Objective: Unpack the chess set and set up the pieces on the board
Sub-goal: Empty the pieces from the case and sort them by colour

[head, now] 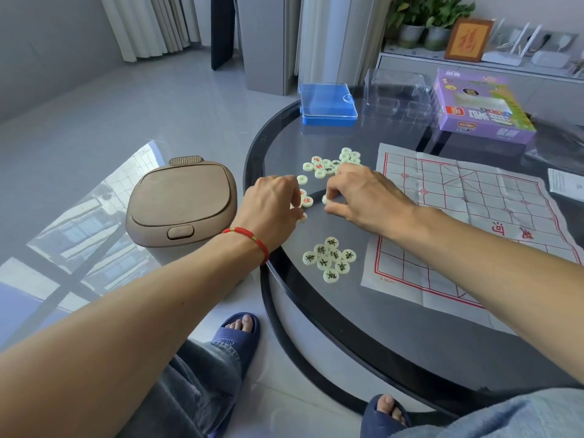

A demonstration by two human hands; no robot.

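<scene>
A person seated at a round dark glass surface [316,311] is sorting Chinese chess pieces before any reach the board. The paper board [474,222] lies unfolded and bare at the right of the frame. A tidy cluster of black-lettered pieces [330,259] sits low centre, well apart from a looser unsorted pile [331,162] above both hands. The left hand [271,205], centre frame, curls its fingers around red-lettered pieces [306,201]; the right hand [363,197] pinches one pale piece [326,199] at its fingertips. The step looks like separating colours; next, the held pieces likely need grouping, then careful placement on the board's line crossings. How many pieces the left palm hides cannot be told, and several face-down pieces show no colour. A blue case [327,104] and purple box [480,105] sit at upper right.
</scene>
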